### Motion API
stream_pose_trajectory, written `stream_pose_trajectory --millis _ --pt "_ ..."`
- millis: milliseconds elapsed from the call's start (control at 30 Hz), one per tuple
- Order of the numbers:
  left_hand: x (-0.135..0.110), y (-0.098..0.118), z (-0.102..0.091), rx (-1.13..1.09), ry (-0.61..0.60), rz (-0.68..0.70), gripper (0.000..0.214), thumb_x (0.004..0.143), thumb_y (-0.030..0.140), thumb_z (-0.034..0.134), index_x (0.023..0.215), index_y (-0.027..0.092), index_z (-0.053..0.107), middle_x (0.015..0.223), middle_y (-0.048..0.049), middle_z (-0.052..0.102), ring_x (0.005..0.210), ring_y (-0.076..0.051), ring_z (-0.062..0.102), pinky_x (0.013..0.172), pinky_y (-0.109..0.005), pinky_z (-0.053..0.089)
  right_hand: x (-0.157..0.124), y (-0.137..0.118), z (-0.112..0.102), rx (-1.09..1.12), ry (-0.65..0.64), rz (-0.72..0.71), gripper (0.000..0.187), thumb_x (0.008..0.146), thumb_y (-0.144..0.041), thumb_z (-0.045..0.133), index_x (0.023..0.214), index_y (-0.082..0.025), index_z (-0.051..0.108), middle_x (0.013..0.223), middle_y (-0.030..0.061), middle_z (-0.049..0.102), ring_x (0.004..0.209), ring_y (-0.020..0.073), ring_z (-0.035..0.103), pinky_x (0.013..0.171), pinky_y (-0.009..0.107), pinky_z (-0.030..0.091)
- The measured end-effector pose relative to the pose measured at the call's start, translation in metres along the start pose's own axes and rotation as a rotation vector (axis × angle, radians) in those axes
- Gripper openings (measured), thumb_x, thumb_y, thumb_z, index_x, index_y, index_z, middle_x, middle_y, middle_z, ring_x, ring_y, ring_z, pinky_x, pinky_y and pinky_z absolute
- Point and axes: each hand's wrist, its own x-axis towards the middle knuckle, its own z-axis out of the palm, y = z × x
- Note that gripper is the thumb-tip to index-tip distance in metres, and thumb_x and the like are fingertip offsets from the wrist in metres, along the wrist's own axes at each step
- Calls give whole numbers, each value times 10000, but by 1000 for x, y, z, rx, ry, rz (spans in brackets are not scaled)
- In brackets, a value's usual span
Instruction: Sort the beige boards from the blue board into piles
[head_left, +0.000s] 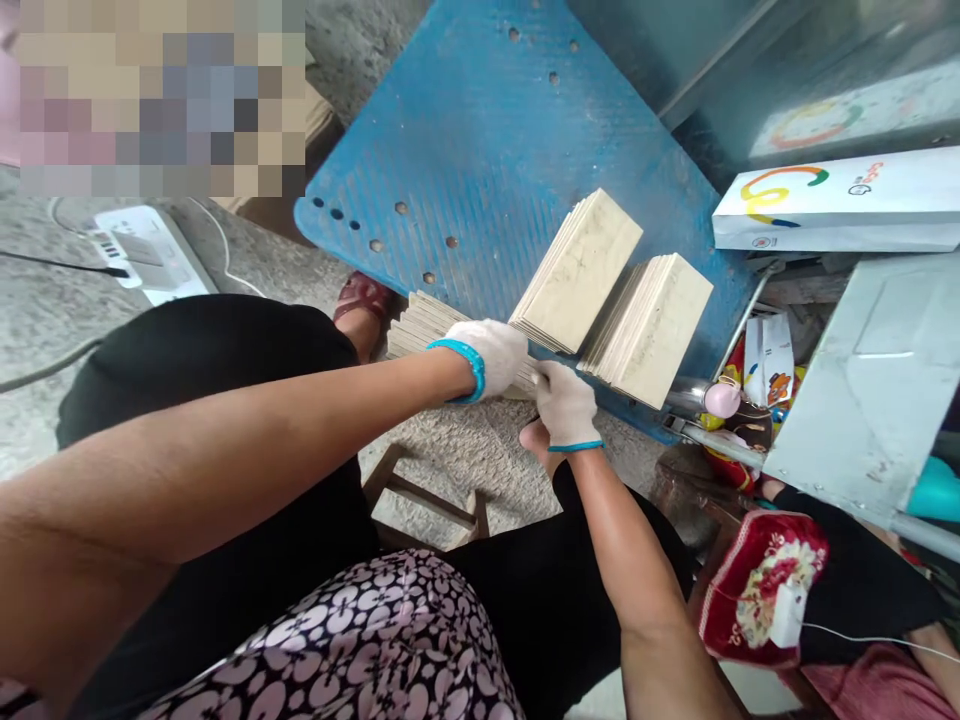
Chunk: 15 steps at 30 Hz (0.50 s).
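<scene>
As the view runs from left to right, a white power strip [146,255] lies on the concrete floor [45,300] at the far left, with its cable trailing beside it. The person's black-clad knee comes next, and a foot in a reddish sandal [364,298] shows just beyond it. A low stack of thin cream boards [420,322] rests at the near edge of the ribbed blue board [465,140], just beside the sandal. The left hand [489,355], in a white glove with a blue cuff, lies over the right end of this stack, its fingers bent down and closed on it. The right hand [568,405], gloved alike, touches the left. Its fingers are curled tight and its thumb is pressed to the same corner of the stack. A wooden stool frame [427,495] stands on the floor below both hands. Two more stacks sit tilted on the blue board, right of the hands: a middle stack of cream boards [581,270] and a right-hand stack of cream boards [654,318], close together but apart from the held one. A long white carton with a coloured ring logo [832,200] lies at the upper right, above a grey metal sheet [877,380]. A red floral pouch [754,580] lies at the lower right.
</scene>
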Motion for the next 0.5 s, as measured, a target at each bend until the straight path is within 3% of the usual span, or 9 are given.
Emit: stream_pose_trajectory --millis 67,167,267,433,500 --pt "10 4 -8 42 68 -41 515 870 271 533 1363 122 553 1246 -218 652 1127 -360 647 934 -459 520 5 8 -3 226 194 79 336 1010 -359 407 1232 -212 611 1210 90 670 1134 226 626 1001 346 473" --pt "24 6 -10 -32 137 -77 665 857 311 551 1489 169 402 1348 -164 616 1194 -287 618 954 -326 503 17 17 -2 513 417 193 467 936 -381 485 1334 -141 526 1295 145 623 1197 235 597 1072 394 444" --pt "33 8 -7 -120 139 -115 732 824 324 592 1508 174 378 1332 -162 634 1178 -291 630 912 -306 516 30 18 -1 657 410 231 498 879 -375 519 1328 -160 497 1269 137 632 1165 223 602 1072 407 440" --pt "41 12 -10 -273 161 -144 644 825 320 596 1445 189 476 1279 -143 666 1159 -291 643 889 -312 519 38 12 -14 705 339 216 126 850 -349 514 895 -231 516 923 17 645 886 176 605 891 303 481" --pt "42 14 -13 -342 149 -149 608 810 305 620 1398 186 521 1268 -125 673 1136 -260 648 871 -280 514 39 13 -18 716 351 200 159 844 -351 509 768 -237 429 790 -23 581 764 152 556 786 263 464"
